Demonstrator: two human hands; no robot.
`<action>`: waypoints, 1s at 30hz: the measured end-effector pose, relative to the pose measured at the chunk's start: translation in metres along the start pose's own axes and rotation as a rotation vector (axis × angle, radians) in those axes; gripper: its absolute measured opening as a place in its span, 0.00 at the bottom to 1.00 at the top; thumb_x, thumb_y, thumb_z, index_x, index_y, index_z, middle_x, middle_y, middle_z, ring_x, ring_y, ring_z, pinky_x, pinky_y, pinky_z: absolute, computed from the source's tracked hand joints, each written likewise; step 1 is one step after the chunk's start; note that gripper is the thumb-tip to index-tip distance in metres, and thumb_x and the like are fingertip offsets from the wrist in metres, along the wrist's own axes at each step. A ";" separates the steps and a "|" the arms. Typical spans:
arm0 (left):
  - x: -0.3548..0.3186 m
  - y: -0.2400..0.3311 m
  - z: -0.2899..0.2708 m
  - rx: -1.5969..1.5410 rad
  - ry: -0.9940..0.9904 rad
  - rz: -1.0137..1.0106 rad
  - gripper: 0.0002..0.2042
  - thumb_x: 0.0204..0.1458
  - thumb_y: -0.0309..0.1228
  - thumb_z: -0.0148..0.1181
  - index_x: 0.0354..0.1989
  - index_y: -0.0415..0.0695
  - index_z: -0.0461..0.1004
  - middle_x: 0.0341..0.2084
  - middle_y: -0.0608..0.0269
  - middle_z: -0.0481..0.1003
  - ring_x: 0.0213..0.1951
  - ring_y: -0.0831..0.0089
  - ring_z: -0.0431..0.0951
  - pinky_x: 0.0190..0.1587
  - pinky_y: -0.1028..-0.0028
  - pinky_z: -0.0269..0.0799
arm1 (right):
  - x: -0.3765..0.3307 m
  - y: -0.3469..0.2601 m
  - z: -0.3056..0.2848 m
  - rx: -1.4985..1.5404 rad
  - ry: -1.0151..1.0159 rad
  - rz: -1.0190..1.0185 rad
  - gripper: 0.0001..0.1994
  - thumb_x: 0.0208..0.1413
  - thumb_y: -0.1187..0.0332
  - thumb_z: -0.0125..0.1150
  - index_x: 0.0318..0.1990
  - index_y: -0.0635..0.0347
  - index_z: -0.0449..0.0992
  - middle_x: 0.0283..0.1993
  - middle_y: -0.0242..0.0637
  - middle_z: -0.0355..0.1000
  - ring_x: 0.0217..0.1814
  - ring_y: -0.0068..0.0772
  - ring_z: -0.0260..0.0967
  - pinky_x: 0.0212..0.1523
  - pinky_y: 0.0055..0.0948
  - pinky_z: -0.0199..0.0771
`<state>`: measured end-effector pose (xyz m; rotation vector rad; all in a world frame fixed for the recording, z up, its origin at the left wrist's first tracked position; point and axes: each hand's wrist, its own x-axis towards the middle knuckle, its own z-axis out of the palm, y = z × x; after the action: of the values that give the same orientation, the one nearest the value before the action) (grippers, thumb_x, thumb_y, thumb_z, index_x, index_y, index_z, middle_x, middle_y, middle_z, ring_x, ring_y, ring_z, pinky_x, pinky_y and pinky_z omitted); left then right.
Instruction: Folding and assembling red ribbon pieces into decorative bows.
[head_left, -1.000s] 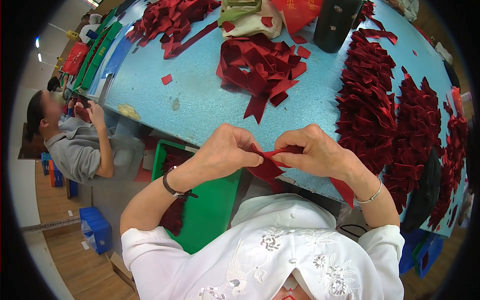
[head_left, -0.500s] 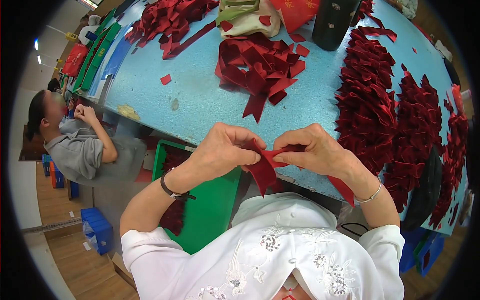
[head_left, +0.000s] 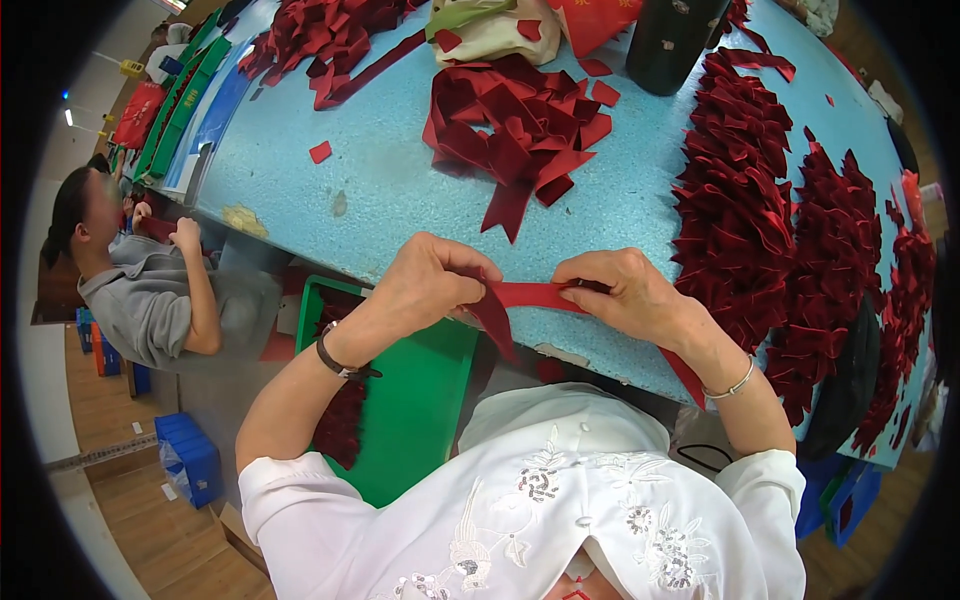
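Note:
A dark red velvet ribbon (head_left: 538,294) is stretched between my two hands over the table's near edge. My left hand (head_left: 432,285) pinches it, and a loose end hangs down below those fingers. My right hand (head_left: 622,292) grips it between thumb and fingers; a further length of red ribbon (head_left: 682,374) dangles below that wrist. Just beyond my hands lies a loose heap of red ribbon (head_left: 515,125), one notched tail pointing toward me. To the right, folded ribbon pieces (head_left: 735,200) are packed in a long row.
The blue table (head_left: 380,170) also carries a dark bottle (head_left: 672,45), a cream cloth bag (head_left: 500,32), another ribbon heap (head_left: 325,35) and more rows (head_left: 830,260) at right. A green tray (head_left: 410,410) holding red pieces sits below the left edge. A person in grey (head_left: 150,290) works at left.
My hands have drawn apart, pulling the ribbon between them from a bunched fold into a straight, flat band. The left hand shifted slightly left. The person at left now holds up a red strip.

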<state>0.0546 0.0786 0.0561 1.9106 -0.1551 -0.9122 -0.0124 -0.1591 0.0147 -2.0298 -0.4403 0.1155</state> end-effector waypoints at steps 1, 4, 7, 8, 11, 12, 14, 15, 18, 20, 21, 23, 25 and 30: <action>0.002 -0.003 0.000 -0.004 -0.001 -0.002 0.09 0.44 0.20 0.57 0.33 0.37 0.81 0.23 0.66 0.78 0.25 0.83 0.73 0.29 0.82 0.70 | 0.000 0.001 0.000 0.000 -0.004 0.003 0.06 0.48 0.79 0.61 0.35 0.65 0.77 0.30 0.40 0.75 0.29 0.34 0.73 0.31 0.28 0.73; 0.008 -0.011 -0.002 0.151 0.032 0.098 0.09 0.44 0.19 0.56 0.34 0.36 0.80 0.23 0.65 0.77 0.25 0.83 0.72 0.29 0.80 0.69 | 0.001 0.005 0.000 -0.258 0.046 -0.175 0.07 0.45 0.79 0.61 0.35 0.65 0.75 0.32 0.41 0.74 0.31 0.40 0.73 0.30 0.32 0.74; 0.013 -0.013 -0.005 0.231 0.034 0.154 0.10 0.43 0.18 0.56 0.34 0.36 0.80 0.23 0.63 0.77 0.25 0.81 0.72 0.29 0.79 0.69 | 0.003 0.007 -0.001 -0.395 0.048 -0.233 0.08 0.44 0.79 0.61 0.35 0.64 0.74 0.34 0.41 0.73 0.33 0.41 0.72 0.31 0.33 0.74; 0.014 -0.013 -0.005 0.276 0.035 0.184 0.11 0.42 0.18 0.55 0.34 0.36 0.80 0.23 0.62 0.76 0.25 0.81 0.72 0.29 0.78 0.69 | 0.003 0.007 -0.001 -0.464 0.053 -0.264 0.09 0.43 0.79 0.61 0.35 0.63 0.74 0.35 0.41 0.73 0.34 0.42 0.72 0.32 0.34 0.74; 0.017 -0.012 -0.007 0.324 0.034 0.227 0.12 0.41 0.17 0.55 0.35 0.36 0.80 0.23 0.60 0.75 0.27 0.78 0.73 0.29 0.77 0.69 | 0.002 0.012 -0.003 -0.561 0.043 -0.308 0.10 0.42 0.78 0.61 0.36 0.62 0.73 0.36 0.41 0.71 0.35 0.40 0.70 0.32 0.34 0.72; 0.018 -0.013 -0.008 0.347 0.035 0.246 0.12 0.41 0.17 0.54 0.35 0.37 0.80 0.23 0.59 0.75 0.27 0.76 0.74 0.30 0.77 0.69 | 0.002 0.014 -0.004 -0.606 0.036 -0.331 0.11 0.42 0.78 0.61 0.36 0.62 0.73 0.36 0.40 0.70 0.35 0.39 0.70 0.32 0.33 0.72; 0.019 -0.016 -0.009 0.379 0.036 0.309 0.13 0.40 0.16 0.54 0.35 0.37 0.80 0.24 0.58 0.75 0.28 0.74 0.74 0.30 0.76 0.69 | 0.000 0.018 -0.007 -0.622 0.014 -0.361 0.11 0.42 0.77 0.61 0.37 0.63 0.73 0.36 0.40 0.69 0.34 0.38 0.69 0.32 0.33 0.71; 0.019 -0.018 -0.009 0.413 0.041 0.375 0.13 0.40 0.16 0.54 0.34 0.38 0.80 0.25 0.57 0.74 0.29 0.71 0.75 0.30 0.75 0.70 | -0.001 0.020 -0.009 -0.639 -0.005 -0.394 0.12 0.42 0.77 0.61 0.37 0.63 0.72 0.35 0.40 0.68 0.34 0.37 0.68 0.32 0.32 0.70; 0.019 -0.025 -0.006 0.495 0.069 0.495 0.13 0.39 0.15 0.54 0.34 0.39 0.80 0.27 0.54 0.74 0.30 0.65 0.75 0.32 0.71 0.71 | -0.004 0.019 -0.009 -0.699 -0.025 -0.436 0.12 0.41 0.76 0.61 0.37 0.64 0.72 0.34 0.38 0.67 0.32 0.35 0.67 0.32 0.30 0.69; 0.020 -0.029 -0.004 0.599 0.127 0.609 0.12 0.39 0.16 0.54 0.32 0.40 0.80 0.30 0.51 0.74 0.32 0.57 0.76 0.35 0.66 0.73 | -0.008 0.017 -0.008 -0.791 -0.021 -0.464 0.11 0.42 0.76 0.61 0.36 0.65 0.72 0.32 0.37 0.65 0.30 0.32 0.65 0.31 0.29 0.67; 0.020 -0.030 -0.004 0.594 0.123 0.608 0.12 0.39 0.16 0.54 0.32 0.40 0.80 0.30 0.51 0.74 0.32 0.57 0.76 0.35 0.66 0.73 | -0.010 0.015 -0.009 -0.790 -0.025 -0.459 0.11 0.42 0.76 0.61 0.36 0.65 0.72 0.32 0.37 0.65 0.30 0.32 0.65 0.31 0.29 0.67; 0.020 -0.032 -0.002 0.607 0.112 0.645 0.12 0.39 0.15 0.55 0.32 0.40 0.80 0.30 0.52 0.72 0.32 0.57 0.76 0.35 0.65 0.74 | -0.015 0.013 -0.012 -0.831 -0.046 -0.453 0.12 0.41 0.76 0.61 0.36 0.65 0.71 0.33 0.37 0.65 0.30 0.31 0.65 0.31 0.28 0.67; 0.020 -0.033 -0.001 0.605 0.105 0.667 0.12 0.39 0.15 0.56 0.31 0.41 0.80 0.30 0.53 0.71 0.31 0.57 0.75 0.34 0.65 0.74 | -0.019 0.013 -0.016 -0.856 -0.064 -0.445 0.12 0.41 0.75 0.61 0.36 0.65 0.71 0.33 0.36 0.65 0.30 0.31 0.65 0.32 0.28 0.67; 0.017 -0.034 -0.001 0.744 0.125 0.764 0.12 0.37 0.14 0.56 0.31 0.39 0.79 0.29 0.53 0.70 0.31 0.59 0.75 0.33 0.66 0.73 | -0.028 0.012 -0.026 -0.802 -0.102 -0.403 0.10 0.45 0.76 0.62 0.37 0.64 0.72 0.34 0.37 0.66 0.30 0.31 0.66 0.30 0.27 0.67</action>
<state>0.0588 0.0892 0.0196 2.2711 -1.1914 -0.2022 -0.0286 -0.1963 0.0135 -2.6601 -1.0805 -0.2462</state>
